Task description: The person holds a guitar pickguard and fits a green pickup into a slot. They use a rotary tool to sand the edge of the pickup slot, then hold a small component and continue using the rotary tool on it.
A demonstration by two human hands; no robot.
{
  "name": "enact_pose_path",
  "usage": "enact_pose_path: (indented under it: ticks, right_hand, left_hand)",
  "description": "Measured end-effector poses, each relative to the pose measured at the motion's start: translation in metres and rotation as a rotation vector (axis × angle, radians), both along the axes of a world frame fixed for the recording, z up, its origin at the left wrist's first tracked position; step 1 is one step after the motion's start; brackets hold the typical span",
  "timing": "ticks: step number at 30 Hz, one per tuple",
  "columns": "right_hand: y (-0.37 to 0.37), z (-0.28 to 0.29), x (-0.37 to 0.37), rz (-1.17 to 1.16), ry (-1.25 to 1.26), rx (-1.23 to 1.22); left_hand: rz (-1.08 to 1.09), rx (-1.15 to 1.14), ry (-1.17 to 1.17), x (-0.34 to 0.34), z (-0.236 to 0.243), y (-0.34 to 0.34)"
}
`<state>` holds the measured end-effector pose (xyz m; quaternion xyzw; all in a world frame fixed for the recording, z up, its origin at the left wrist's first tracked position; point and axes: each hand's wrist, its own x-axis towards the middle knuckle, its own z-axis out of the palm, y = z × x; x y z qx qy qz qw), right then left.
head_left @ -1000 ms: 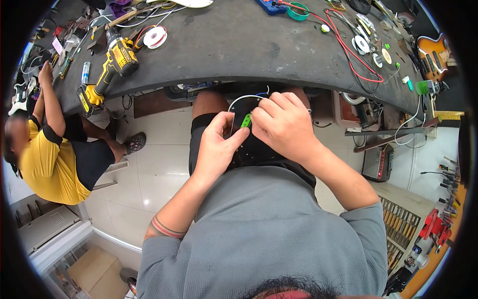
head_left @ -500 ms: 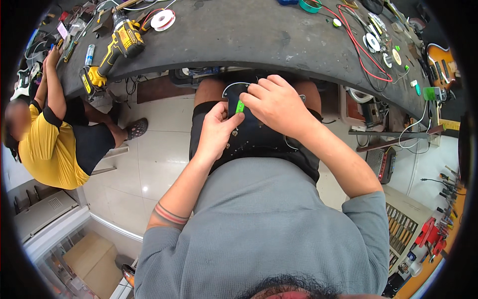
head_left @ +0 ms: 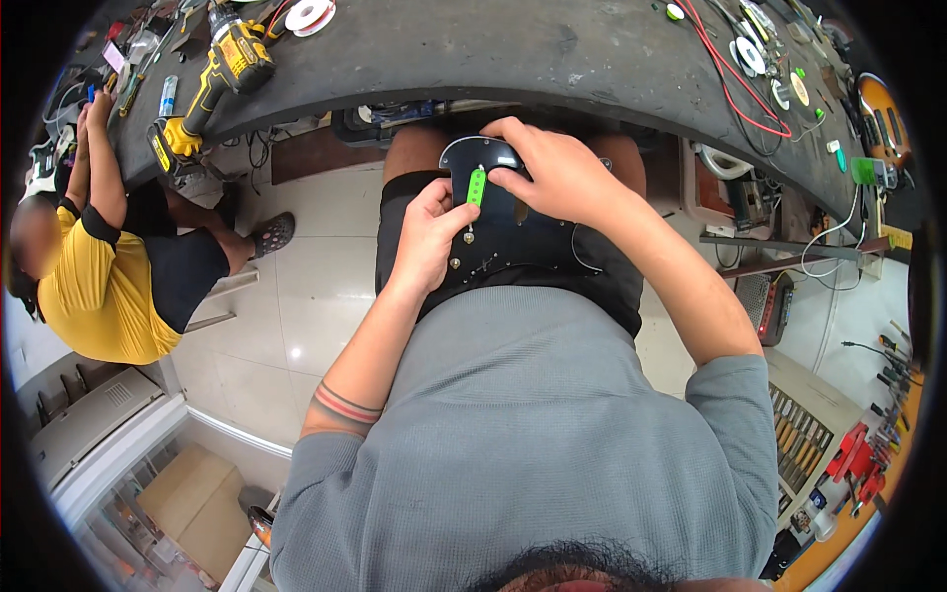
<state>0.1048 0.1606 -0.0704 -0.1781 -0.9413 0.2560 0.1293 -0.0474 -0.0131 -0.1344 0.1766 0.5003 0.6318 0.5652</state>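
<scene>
Over my lap lies a glossy black guitar pickguard (head_left: 475, 151) with a pale edge and small screws. A bright green guitar pickup (head_left: 475, 188) with a row of dots stands out against it. My left hand (head_left: 429, 232) is closed, its thumb and fingers pinching the pickup's lower end. On the pickguard's far right side rests my right hand (head_left: 557, 178), fingers bent over the edge and thumb beside the pickup's upper end. Parts of the pickguard are hidden beneath my right hand. A small metal screw (head_left: 469, 237) shows just below the pickup.
A dark workbench (head_left: 444, 54) curves across the far side, carrying a yellow drill (head_left: 232, 64), a wire spool (head_left: 311, 16) and red cable (head_left: 725, 74). At left sits a person (head_left: 109, 281) in a yellow shirt. Hand tools (head_left: 883, 395) hang at right.
My right hand has shifted from the pickup's upper end onto the pickguard's far edge, uncovering more of both. The left hand keeps its pinch. The whole view has tilted slightly.
</scene>
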Motion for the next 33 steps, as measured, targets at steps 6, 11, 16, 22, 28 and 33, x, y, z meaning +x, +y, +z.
enact_pose_path:
  ticks: [6, 11, 16, 22, 28, 33]
  right_hand:
    - [-0.001, -0.007, 0.003, -0.11, -0.137, -0.243]
    - [-0.001, -0.01, 0.002, -0.123, -0.191, -0.254]
    - [-0.007, -0.009, 0.004, -0.146, -0.202, -0.285]
    - [-0.002, -0.014, 0.005, -0.151, -0.21, -0.351]
    - [0.005, -0.022, -0.003, -0.155, -0.111, -0.454]
    - [0.005, -0.009, -0.01, -0.204, -0.209, -0.502]
  left_hand:
    - [-0.027, -0.03, 0.041, -0.001, -0.007, 0.003]
    - [-0.03, -0.042, -0.001, 0.002, -0.011, 0.002]
    - [-0.02, -0.04, -0.005, 0.002, -0.018, -0.001]
    - [-0.029, -0.008, -0.115, 0.002, -0.017, -0.002]
    - [-0.034, -0.02, -0.084, 0.005, -0.016, -0.001]
    - [-0.039, -0.014, -0.068, 0.003, -0.016, -0.004]
